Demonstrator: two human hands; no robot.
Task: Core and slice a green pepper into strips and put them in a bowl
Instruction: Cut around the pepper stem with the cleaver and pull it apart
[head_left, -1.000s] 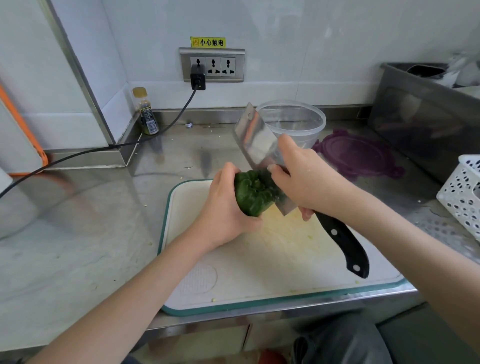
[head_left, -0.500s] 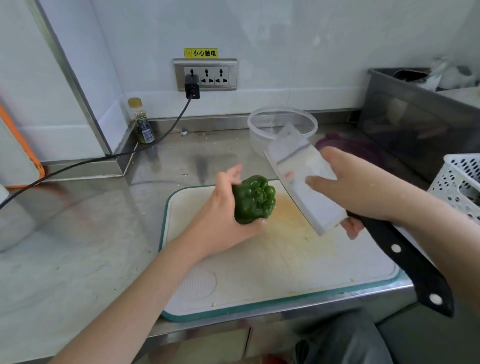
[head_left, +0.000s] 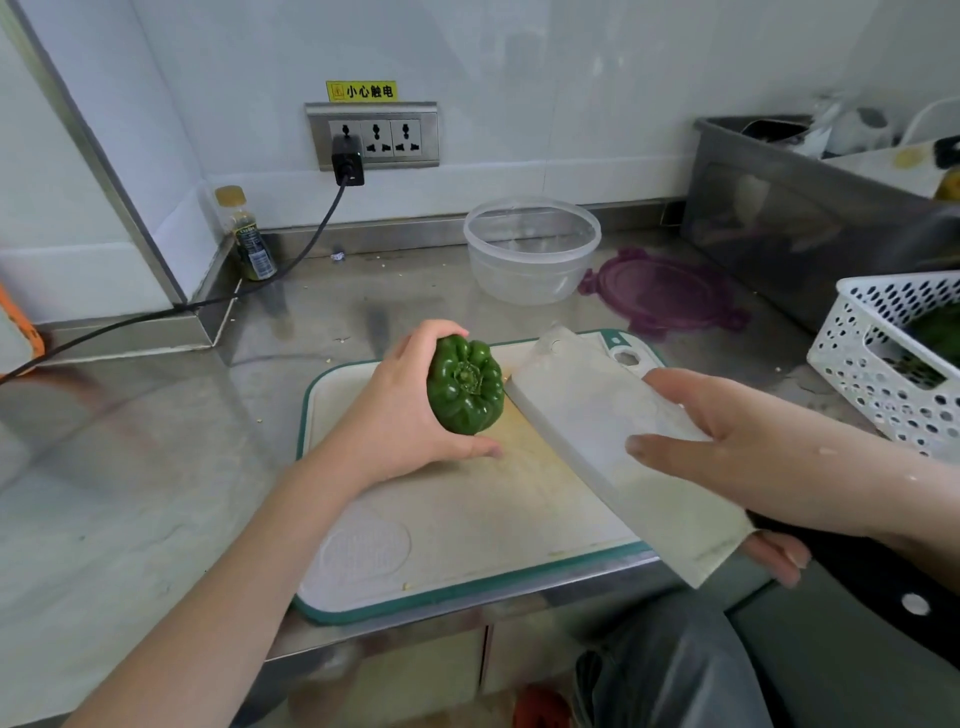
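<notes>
The left hand (head_left: 400, 415) grips the green pepper (head_left: 465, 384) above the cutting board (head_left: 467, 525), stem end turned up toward the camera, probably to expose the core. The right hand (head_left: 748, 457) is clamped on the cleaver (head_left: 602, 431), its blade just beside the pepper, while the bowl (head_left: 532, 249) waits behind on the desk (head_left: 130, 467).

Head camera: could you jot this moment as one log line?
left hand grips whole green pepper | right hand holds cleaver beside it | bowl empty
</notes>
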